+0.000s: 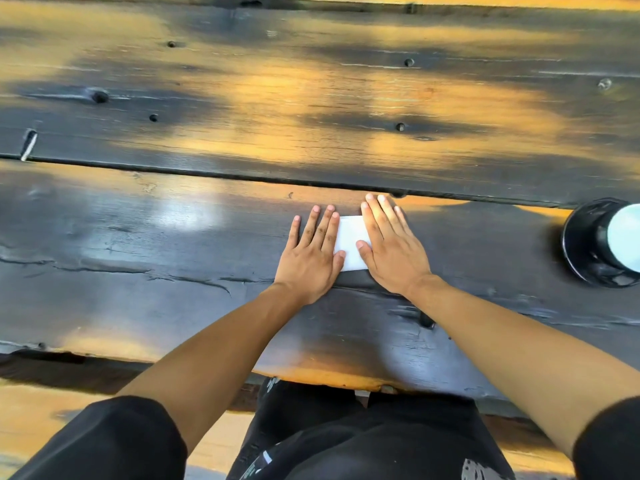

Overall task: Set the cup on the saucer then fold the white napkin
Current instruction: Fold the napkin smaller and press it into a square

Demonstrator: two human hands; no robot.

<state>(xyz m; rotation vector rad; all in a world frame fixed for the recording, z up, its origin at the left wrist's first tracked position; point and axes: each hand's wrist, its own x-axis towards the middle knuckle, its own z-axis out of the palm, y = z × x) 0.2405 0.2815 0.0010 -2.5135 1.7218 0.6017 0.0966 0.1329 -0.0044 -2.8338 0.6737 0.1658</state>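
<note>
— Dark wooden planks [173, 237] fill the head view, with worn orange patches and a long seam running across just beyond the fingertips. What are the hands doing?

— Both lie flat, palms down, on the white napkin [349, 242]. The left hand [311, 254] covers its left part, fingers straight and close together, pointing away from the body and leaning slightly right. The right hand [389, 249] covers its right part, fingers straight too, leaning slightly left, so the two hands angle toward each other.

— And how much of the napkin shows?

— Only a narrow white strip between the hands (the rest is hidden under the palms). The two thumbs rest on that strip, near each other but not touching. It looks like a small folded rectangle, though how many folds it has I cannot tell.

— Arms?

— Bare forearms reach forward from black short sleeves [114, 441], converging toward the napkin. Below them, dark trousers [346, 445] with a pale print.

— The cup?

— Well to the right of the right hand, at the frame's edge: a black cup [599, 237] with a pale inside, seemingly on a black saucer [585, 271], partly cropped, so I cannot be sure how it sits.
</note>
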